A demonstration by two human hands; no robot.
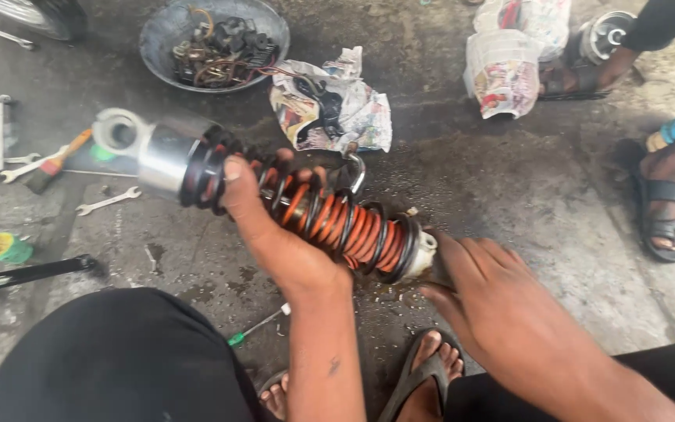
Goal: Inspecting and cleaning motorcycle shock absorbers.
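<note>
Orange-and-black coil spring, that's the shock absorber (275, 199), held off the concrete floor (509, 203) at a slant: silver body and round mounting eye up at the far left, pale end cap low at the right, just above a wet, oily patch. Left hand (271, 223) is wrapped round the coils near the middle, thumb up over the black rings, fingers curled behind, a firm grasp. A metal hook pokes up from the coils right beside those fingers. Right hand (494, 305) sits w/ fingers spread and loose, fingertips at the end cap; looks like it's touching, can't say for sure, and it's not clenched on anything.

Containers: grey metal bowl (162, 39) at the far edge, full of dark small parts, wires and bits of tubing, heaped. Crumpled newspaper (337, 105) just this side of it, w/ dark greasy pieces lying on it. 2nd newspaper bundle (509, 59) further right, wrapped round something I can't make out, next to a shiny cylindrical part.

Left side: wrenches (107, 202) scattered, a brush w/ orange handle, a small green cup (5, 248), a black bar. Green-tipped screwdriver (255, 327) lies near the person's knee. Another person's sandalled foot (669, 207) at the right edge.
</note>
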